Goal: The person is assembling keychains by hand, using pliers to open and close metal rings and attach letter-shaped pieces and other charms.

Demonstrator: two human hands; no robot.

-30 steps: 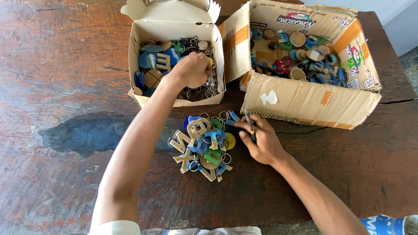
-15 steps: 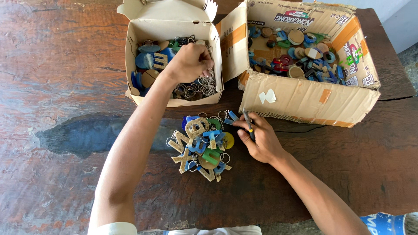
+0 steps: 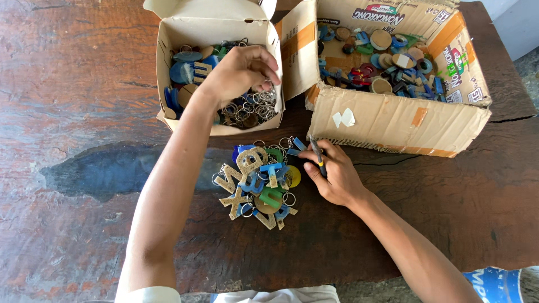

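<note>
Small box (image 3: 168, 120) left of big carton (image 3: 393, 123) — keychain pile (image 3: 261, 179) in front.

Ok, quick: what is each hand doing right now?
Left hand: fingers closed in the white box, on key rings.
Right hand: closed on a small tool.

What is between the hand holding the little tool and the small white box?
In the head view, a pile of letter keychains lies on the table between the right hand and the small white box.

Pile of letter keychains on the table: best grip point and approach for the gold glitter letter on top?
Judging by its pose, pinch the gold glitter letter across its outer edges from straight above: it lies flat atop the pile, face up. The right hand blocks the right side, so keep left.
</note>
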